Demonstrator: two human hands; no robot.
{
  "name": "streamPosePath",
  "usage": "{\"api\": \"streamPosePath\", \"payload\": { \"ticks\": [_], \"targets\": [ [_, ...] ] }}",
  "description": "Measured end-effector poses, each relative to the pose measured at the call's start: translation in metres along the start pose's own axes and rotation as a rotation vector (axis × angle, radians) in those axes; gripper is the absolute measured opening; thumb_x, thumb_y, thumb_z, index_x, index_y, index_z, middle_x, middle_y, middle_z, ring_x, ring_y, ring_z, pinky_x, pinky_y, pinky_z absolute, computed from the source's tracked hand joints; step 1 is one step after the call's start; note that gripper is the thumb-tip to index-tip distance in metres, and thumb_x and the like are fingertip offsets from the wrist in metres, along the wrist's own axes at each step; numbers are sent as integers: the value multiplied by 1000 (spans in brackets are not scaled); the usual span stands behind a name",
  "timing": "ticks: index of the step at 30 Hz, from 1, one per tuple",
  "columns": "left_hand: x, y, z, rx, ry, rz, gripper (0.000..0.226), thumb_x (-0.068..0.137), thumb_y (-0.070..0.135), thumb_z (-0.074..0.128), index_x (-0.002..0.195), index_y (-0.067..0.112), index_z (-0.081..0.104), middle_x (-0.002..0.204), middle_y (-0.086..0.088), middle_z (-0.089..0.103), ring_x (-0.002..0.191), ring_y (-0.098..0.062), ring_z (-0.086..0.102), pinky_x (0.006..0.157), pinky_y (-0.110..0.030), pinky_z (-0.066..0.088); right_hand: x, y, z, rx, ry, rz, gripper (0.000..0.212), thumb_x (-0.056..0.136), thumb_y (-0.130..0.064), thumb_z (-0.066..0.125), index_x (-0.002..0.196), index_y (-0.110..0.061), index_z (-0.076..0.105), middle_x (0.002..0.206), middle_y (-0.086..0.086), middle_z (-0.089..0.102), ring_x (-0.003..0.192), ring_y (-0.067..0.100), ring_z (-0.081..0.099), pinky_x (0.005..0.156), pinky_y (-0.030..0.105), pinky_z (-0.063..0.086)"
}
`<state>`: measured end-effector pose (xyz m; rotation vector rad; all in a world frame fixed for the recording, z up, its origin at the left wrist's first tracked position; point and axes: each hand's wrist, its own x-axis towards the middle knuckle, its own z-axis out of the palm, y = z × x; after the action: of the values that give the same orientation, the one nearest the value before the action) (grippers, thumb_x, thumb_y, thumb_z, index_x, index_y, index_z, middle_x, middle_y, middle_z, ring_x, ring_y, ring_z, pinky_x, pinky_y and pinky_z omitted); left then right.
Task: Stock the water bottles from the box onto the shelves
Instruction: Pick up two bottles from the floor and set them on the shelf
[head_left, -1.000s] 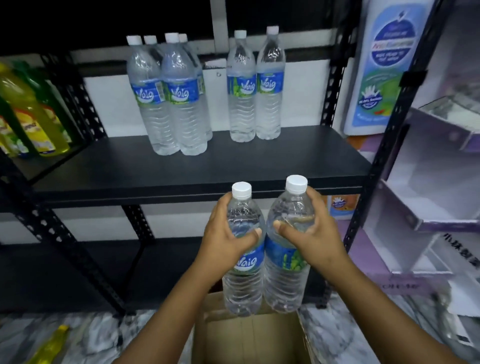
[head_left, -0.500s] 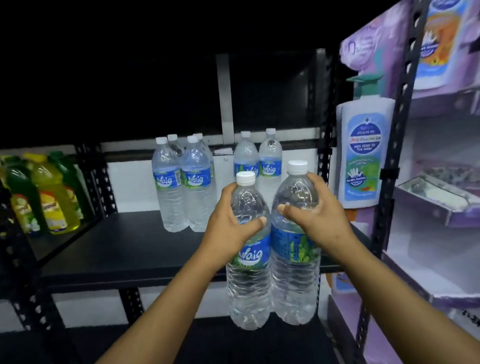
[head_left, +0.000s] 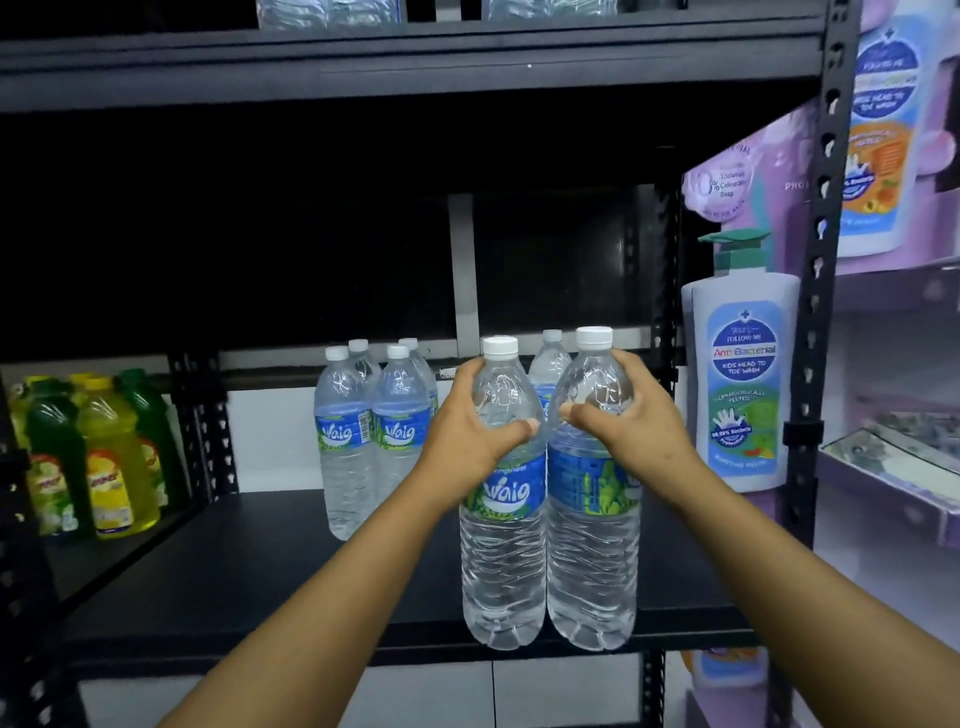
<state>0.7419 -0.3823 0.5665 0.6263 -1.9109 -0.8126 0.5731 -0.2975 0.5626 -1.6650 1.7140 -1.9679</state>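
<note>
L hand (head_left: 470, 441) grips the left bottle (head_left: 503, 525) at its shoulder, fingers curled round it, thumb across the front. R hand (head_left: 626, 428) grips the right bottle (head_left: 592, 525) the same way, thumb toward the L thumb. Both bottles upright, side by side & touching, white caps up, blue-green labels facing out; bases at the front edge of the black shelf (head_left: 260, 566), can't tell if they rest on it or hang just above. Behind, toward the back wall, four more bottles (head_left: 371, 436) stand in a tight cluster left of the hands, plus a further bottle (head_left: 550, 364) showing between the two held ones. Upper shelf (head_left: 415, 67) carries more bottles, only their bottoms in view. Far left: yellow & green soap bottles (head_left: 104, 457) on the next rack. Right: white pump bottle (head_left: 743, 379) beside the rack post (head_left: 815, 312), purple display w/ another wash bottle (head_left: 878, 145) above.
</note>
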Motion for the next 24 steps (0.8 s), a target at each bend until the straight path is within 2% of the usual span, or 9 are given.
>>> {"api": "streamPosePath", "payload": {
  "ticks": [2, 7, 10, 12, 15, 19, 21, 22, 24],
  "targets": [
    [7, -3, 4, -3, -1, -15, 86, 78, 25, 79, 146, 32, 27, 147, -2, 42, 134, -19, 41, 108, -35, 36, 7, 7, 1, 10, -6, 2, 62, 73, -24, 80, 128, -32, 50, 103, -10, 69, 90, 3, 67, 78, 24, 51],
    [22, -17, 14, -6, 5, -25, 87, 77, 23, 80, 146, 32, 27, 147, -3, 43, 134, -20, 43, 108, -37, 38, 17, 21, 5, 13, -3, 18, 64, 75, -22, 80, 130, -29, 48, 104, -13, 66, 89, -3, 63, 69, 12, 46],
    [28, -26, 21, -31, -3, -31, 86, 79, 20, 78, 147, 31, 27, 147, -1, 39, 134, -15, 39, 102, -29, 34, 22, 31, 7, 3, 2, 16, 62, 76, -19, 80, 128, -29, 48, 102, -16, 65, 85, -9, 62, 66, 5, 44],
    [32, -34, 25, -39, 8, -36, 84, 79, 20, 79, 145, 31, 29, 146, 0, 41, 129, -14, 42, 100, -29, 36, 25, 41, 9, -7, -8, 17, 60, 75, -18, 79, 127, -28, 50, 102, -14, 68, 85, -8, 63, 71, 7, 47],
    [39, -43, 30, -37, 47, -40, 82, 78, 23, 79, 143, 33, 31, 136, 5, 47, 123, -15, 48, 100, -31, 41, 30, 54, 14, -17, -22, 21, 62, 75, -18, 79, 129, -30, 51, 104, -12, 69, 88, -4, 65, 73, 10, 48],
    [50, -51, 33, -33, 78, -31, 81, 78, 21, 79, 144, 29, 33, 123, 11, 45, 115, -10, 48, 92, -25, 38, 41, 64, 20, -26, -19, 29, 62, 75, -21, 79, 129, -30, 51, 103, -11, 69, 86, -3, 65, 69, 9, 46],
    [57, -57, 34, -20, 96, -27, 80, 77, 22, 80, 142, 29, 35, 119, 12, 50, 109, -11, 54, 86, -23, 41, 46, 67, 23, -29, -17, 34, 61, 75, -22, 79, 128, -31, 52, 101, -10, 69, 83, -2, 64, 68, 10, 45],
    [60, -60, 35, -14, 103, -26, 79, 77, 22, 80, 141, 29, 36, 115, 13, 53, 104, -9, 57, 82, -20, 43, 48, 68, 25, -28, -13, 35, 60, 74, -23, 79, 127, -31, 52, 100, -11, 69, 83, -3, 64, 67, 10, 44],
    [66, -67, 37, -8, 118, -20, 75, 77, 21, 80, 138, 32, 38, 105, 23, 54, 94, 4, 57, 73, -8, 43, 51, 72, 28, -30, 1, 39, 57, 74, -24, 79, 124, -34, 52, 98, -12, 68, 80, -6, 63, 66, 7, 44]
  ]
}}
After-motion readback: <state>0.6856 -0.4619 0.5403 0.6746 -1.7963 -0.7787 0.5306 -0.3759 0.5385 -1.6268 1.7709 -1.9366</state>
